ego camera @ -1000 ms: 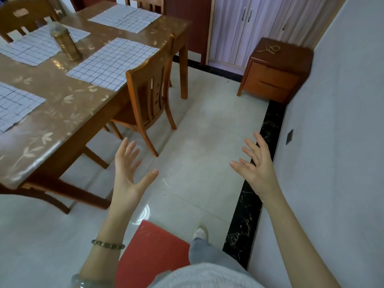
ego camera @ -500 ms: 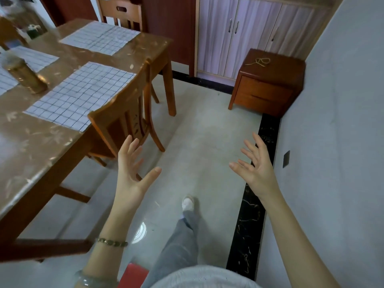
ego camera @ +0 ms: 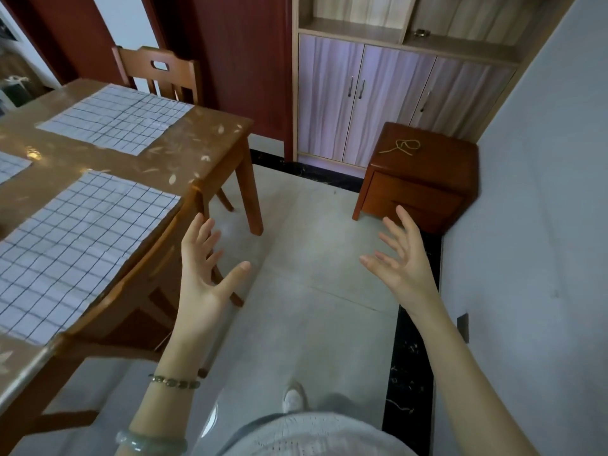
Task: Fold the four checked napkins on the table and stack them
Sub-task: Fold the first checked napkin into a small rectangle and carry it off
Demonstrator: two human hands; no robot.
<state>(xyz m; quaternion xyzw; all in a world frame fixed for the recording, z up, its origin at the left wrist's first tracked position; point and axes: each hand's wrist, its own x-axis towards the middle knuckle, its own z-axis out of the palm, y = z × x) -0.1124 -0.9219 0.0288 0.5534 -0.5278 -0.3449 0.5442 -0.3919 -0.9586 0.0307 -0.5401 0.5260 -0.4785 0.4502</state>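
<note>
Two bare hands are raised with palms facing each other above a pale tiled floor (ego camera: 312,258). The left hand (ego camera: 204,274) has its fingers (ego camera: 197,232) straight and spread apart, thumb out to the side, holding nothing. The right hand (ego camera: 404,264) mirrors it, with its fingers (ego camera: 404,225) fanned apart and slightly bent, also holding nothing. The hands are well apart from each other.

To the left of the left-hand fingers stands a wooden dining surface (ego camera: 197,143) with a glossy, leaf-patterned top. Three checked napkins show on it, white with dark grid lines, all lying flat and unfolded. The nearest napkin (ego camera: 82,245) lies just left of the left-hand fingers, untouched. The far napkin (ego camera: 121,121) lies beyond and left of those fingers, near the far corner. A sliver of a third napkin (ego camera: 11,167) shows further left, at the edge of view.

A wooden chair (ego camera: 138,291) is tucked under the surface, its back close beside the left hand. A second chair (ego camera: 161,70) stands at the far end.

Beyond the right-hand fingers sits a dark nightstand (ego camera: 424,179) with a loop of string (ego camera: 399,147) on top. The left wrist wears a bead bracelet (ego camera: 174,381).
</note>
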